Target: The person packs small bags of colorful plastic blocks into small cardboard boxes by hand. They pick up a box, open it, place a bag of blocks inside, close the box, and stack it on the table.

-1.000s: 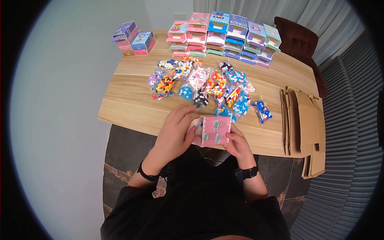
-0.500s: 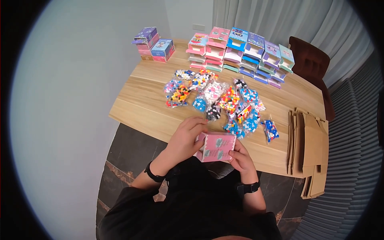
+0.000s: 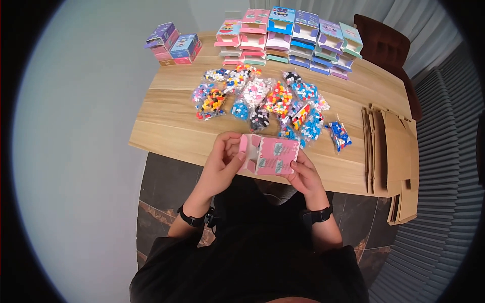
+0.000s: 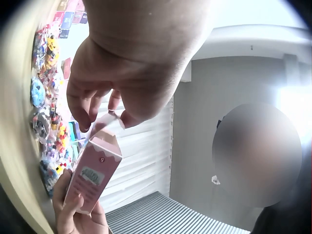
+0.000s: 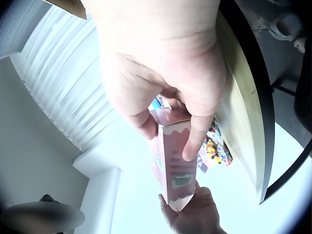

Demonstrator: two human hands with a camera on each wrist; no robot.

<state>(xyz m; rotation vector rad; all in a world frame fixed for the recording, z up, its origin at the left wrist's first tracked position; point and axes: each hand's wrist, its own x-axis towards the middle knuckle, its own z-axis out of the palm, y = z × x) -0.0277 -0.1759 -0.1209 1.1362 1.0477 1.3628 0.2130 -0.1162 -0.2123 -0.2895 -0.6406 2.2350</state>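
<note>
A small pink cardboard box with printed text is held between both hands over the table's near edge. The right hand grips its right end, fingers and thumb on opposite sides in the right wrist view. At the left end, which stands open with its flap raised, the left hand pinches the flap between thumb and fingers. The white inside of the box shows at the opening. Just beyond the hands lie clear bags of colourful small building bricks.
Stacked open boxes line the table's far side, with a smaller stack of boxes at the far left. One bag of blue bricks lies apart on the right. Flattened brown cardboard stands at the right edge. A brown chair is behind.
The left hand has moved from over the box's left end to its flap, and more of the opening shows. The right hand keeps its grip. The head view tilted and came back.
</note>
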